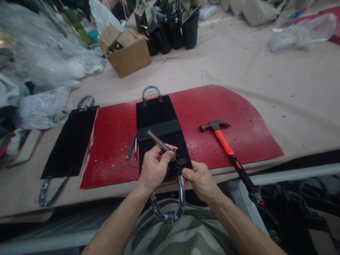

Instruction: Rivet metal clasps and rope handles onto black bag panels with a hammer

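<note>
A black bag panel (159, 113) with plastic-wrapped handles at both ends lies on a red board (225, 102). My left hand (156, 163) pinches a metal punch tool (158, 140), its lower end near the base of the front handle (181, 198). My right hand (199, 177) is closed on the panel's front edge beside that handle; its fingertips are partly hidden beneath. Left of the panel, two slim metal tools (131, 147) rest on the board. A claw hammer (224, 141) with an orange and black grip lies to the right, its handle end past the table edge.
Another black panel (69, 141) with wrapped handles lies at the left. Behind stand a cardboard box (130, 56) and several black bags (170, 32). Clear plastic (47, 60) is heaped at the back left. A white bin (252, 209) is below the table edge at the right.
</note>
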### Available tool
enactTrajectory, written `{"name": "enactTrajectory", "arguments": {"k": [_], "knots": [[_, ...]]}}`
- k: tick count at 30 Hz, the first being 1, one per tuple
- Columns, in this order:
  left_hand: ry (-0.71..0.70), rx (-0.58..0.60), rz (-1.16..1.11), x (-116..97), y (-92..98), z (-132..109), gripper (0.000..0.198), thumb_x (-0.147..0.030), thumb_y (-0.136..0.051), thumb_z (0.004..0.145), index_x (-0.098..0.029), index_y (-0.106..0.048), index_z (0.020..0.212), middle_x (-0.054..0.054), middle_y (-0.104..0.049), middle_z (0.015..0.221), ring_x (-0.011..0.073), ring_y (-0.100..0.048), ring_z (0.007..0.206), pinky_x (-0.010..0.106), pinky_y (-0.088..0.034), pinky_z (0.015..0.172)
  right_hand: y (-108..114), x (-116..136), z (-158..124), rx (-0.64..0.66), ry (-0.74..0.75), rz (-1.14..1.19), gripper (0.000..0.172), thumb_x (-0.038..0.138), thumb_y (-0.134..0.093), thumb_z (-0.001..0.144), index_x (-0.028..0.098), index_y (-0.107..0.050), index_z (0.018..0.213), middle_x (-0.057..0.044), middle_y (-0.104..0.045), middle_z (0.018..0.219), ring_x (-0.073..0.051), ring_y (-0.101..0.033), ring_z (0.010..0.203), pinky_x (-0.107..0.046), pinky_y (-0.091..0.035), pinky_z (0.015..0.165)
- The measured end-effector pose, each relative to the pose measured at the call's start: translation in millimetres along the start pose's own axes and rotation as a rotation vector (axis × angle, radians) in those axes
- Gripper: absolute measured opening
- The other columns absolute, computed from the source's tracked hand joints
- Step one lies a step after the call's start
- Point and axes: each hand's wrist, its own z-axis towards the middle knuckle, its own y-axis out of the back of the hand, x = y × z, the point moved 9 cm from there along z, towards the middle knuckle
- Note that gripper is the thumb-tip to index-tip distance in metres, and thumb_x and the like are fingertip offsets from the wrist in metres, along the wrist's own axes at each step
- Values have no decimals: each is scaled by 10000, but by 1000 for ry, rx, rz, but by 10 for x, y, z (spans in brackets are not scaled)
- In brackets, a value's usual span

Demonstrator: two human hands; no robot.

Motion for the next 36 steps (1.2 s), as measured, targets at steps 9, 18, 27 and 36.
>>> {"name": "enactTrajectory", "arguments": {"k": [9,18,27,36], "knots": [[-77,-30,80,-55,-8,-82,153,-242,-604,905,-164,-677,1014,64,-730,1060,198,-692,1006,279,-569,864,15,13,-22,-27,-9,-54,304,407,-812,743,149,-668,670,-20,-620,570,-135,-539,488,-234,-441,491],[-217,-22,207,-119,-71,-59,157,-186,-572,897,-165,-682,1008,51,-730,1027,174,-695,954,259,-549,857,8,38,-21,-113,-32,-102,328,422,-813,695,148,-633,681,-11,-598,547,-127,-523,466,-226,-436,472],[-325,-2,361,40,-168,96,135,-175,-563,896,-179,-658,991,60,-727,1023,196,-698,941,294,-549,858,18,114,-80,-119,-173,-308,292,408,-672,720,155,-635,862,-56,-685,825,-234,-675,768,-346,-546,678],[-443,57,429,71,-291,-19,113,-197,-560,922,-187,-625,1014,86,-699,1078,212,-681,1016,310,-553,907,354,657,-350,-238,110,-1050,305,391,-492,909,168,-668,1020,-84,-689,904,-234,-650,816,-360,-516,727]]}}
